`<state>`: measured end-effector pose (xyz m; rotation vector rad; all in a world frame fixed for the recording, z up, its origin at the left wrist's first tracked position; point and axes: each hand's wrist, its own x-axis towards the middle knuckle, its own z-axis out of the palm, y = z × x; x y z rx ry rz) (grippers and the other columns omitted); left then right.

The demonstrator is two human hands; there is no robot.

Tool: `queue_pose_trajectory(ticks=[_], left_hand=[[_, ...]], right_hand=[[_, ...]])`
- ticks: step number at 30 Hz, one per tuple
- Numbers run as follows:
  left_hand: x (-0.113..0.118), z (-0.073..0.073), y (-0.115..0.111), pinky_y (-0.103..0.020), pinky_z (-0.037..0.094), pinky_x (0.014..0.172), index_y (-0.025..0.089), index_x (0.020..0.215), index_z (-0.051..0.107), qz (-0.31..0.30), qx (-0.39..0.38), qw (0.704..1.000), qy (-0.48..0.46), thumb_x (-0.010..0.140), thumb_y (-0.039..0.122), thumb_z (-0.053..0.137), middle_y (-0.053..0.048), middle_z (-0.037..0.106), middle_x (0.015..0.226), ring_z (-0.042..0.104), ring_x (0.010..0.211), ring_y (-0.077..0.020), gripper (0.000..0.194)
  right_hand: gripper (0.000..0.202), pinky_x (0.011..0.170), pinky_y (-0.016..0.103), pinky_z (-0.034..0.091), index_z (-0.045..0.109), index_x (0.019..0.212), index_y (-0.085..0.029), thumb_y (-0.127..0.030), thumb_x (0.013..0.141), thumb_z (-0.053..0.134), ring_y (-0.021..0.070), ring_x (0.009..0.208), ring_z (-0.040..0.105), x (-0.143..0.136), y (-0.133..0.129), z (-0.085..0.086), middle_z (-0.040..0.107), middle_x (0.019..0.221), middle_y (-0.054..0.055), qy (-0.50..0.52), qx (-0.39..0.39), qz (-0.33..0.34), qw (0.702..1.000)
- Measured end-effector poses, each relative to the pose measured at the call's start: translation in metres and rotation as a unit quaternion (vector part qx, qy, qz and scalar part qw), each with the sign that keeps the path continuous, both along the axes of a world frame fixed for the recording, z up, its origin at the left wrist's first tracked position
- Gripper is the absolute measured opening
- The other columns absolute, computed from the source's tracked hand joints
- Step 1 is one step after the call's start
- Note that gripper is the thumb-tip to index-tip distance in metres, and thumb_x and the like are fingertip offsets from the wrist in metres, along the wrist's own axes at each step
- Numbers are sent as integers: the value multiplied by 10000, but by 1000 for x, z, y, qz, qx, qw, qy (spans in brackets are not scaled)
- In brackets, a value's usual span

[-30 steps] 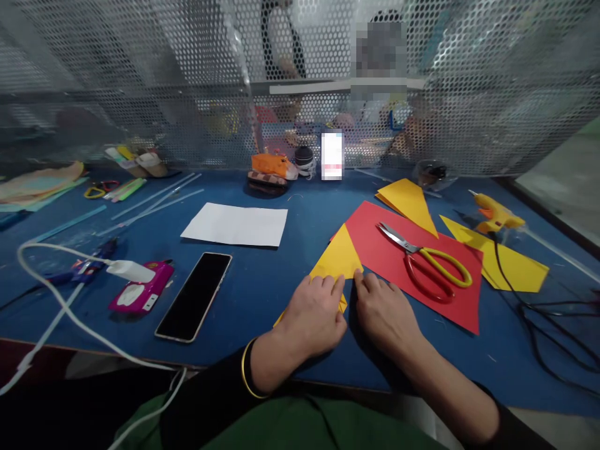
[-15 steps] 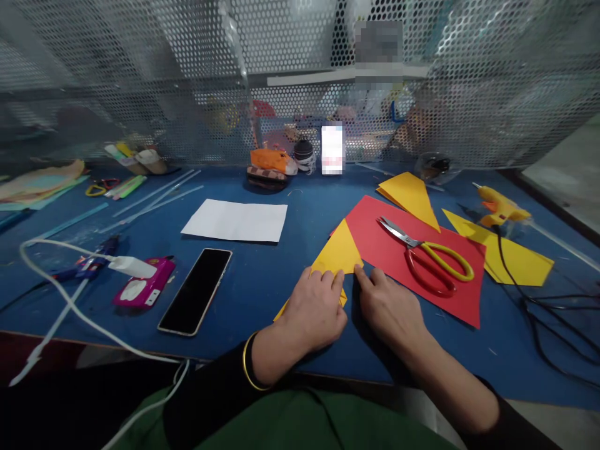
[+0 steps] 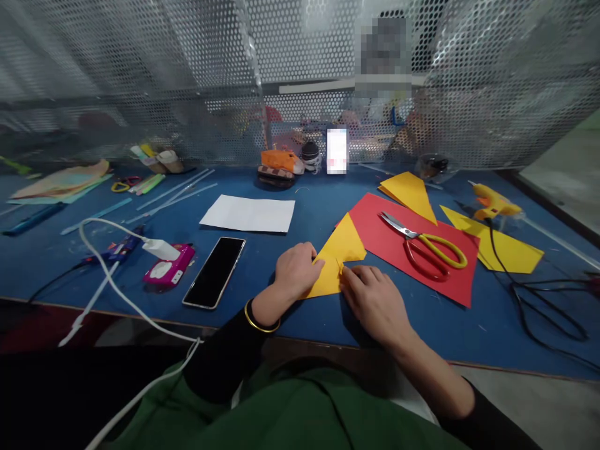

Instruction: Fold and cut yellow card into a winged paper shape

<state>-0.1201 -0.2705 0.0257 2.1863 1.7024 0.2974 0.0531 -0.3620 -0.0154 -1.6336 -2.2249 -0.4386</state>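
A folded piece of yellow paper (image 3: 338, 247) lies on the blue table, pointed at its far end and notched on its right side. My left hand (image 3: 295, 273) grips its left edge, with the thumb on top and the other fingers curled. At the notch, my right hand (image 3: 376, 303) pinches a small folded flap of the same paper between thumb and fingers. Behind my right hand is a red sheet (image 3: 375, 219), with scissors (image 3: 412, 240) resting on it, one handle yellow and one red; the paper's tip reaches close to this sheet.
Left of my hands lie a phone (image 3: 214, 273), a magenta power adapter (image 3: 169, 265) with a white cable, and a white sheet (image 3: 248, 214). More yellow paper (image 3: 509, 250) and a yellow glue gun (image 3: 494, 201) with a black cord are at the right. A mesh partition (image 3: 300, 50) stands behind.
My left hand has shifted from covering the paper to its left edge, uncovering more of it. My right hand has moved nearer and now pinches the flap. The whole view has shifted slightly.
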Motion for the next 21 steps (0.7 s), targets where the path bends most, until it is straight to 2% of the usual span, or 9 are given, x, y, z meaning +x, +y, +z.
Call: queue_pose_trajectory(ticks=[3,6,10,13,15,17,19,21], left_hand=[[-3,2,1,-305,445,656,201,759,659,2,-29,1000,-9,812,303,631,-43,709,803,656,785,-221,119],[-7,3,-5,-281,423,595,191,697,659,-27,-60,997,-40,812,333,629,-34,701,728,645,707,-197,185],[-10,3,-36,-243,448,578,188,755,707,-118,-111,980,-112,871,298,570,-4,719,708,653,660,-150,210],[-12,2,-56,-229,490,651,213,807,727,-192,-122,961,-158,816,200,620,24,746,784,674,718,-132,108],[-17,2,-57,-262,514,710,206,855,715,-206,-27,962,-177,830,150,577,4,747,847,674,775,-148,151],[-23,3,-46,-329,530,806,187,935,700,-172,98,972,-128,847,125,544,-37,732,924,665,870,-188,190],[-29,3,-30,-380,532,889,160,1018,682,-176,160,969,-66,829,84,527,-77,712,1018,644,1002,-231,256],[-32,2,-15,-381,512,973,144,1120,656,-223,183,957,-29,764,7,500,-100,680,1150,607,1122,-235,412]], right_hand=[[278,710,334,369,659,1174,-121,-113,958,484,214,844,592,0,1,1,703,966,97,-21,-3,17,1000],[279,717,333,350,689,1089,-137,-85,963,445,195,799,586,11,4,8,712,930,88,-40,-2,44,998],[249,791,342,364,704,1028,-172,-107,966,472,186,802,604,33,10,16,726,925,65,-46,-1,76,996],[225,818,350,385,694,1058,-153,-135,963,492,197,831,623,37,6,21,727,925,77,-33,7,75,997],[227,830,354,407,676,1105,-136,-183,965,504,214,892,635,27,-5,23,725,976,99,-15,9,76,997],[240,852,367,435,665,1119,-140,-251,948,539,237,949,639,8,-21,25,722,1037,114,12,-9,91,996],[313,859,379,471,651,1155,-112,-279,898,585,265,989,646,-13,-37,24,723,1080,144,23,-51,88,994],[392,872,395,501,625,1216,-78,-245,863,585,297,1057,650,-26,-47,22,710,1163,179,10,-69,68,995]])
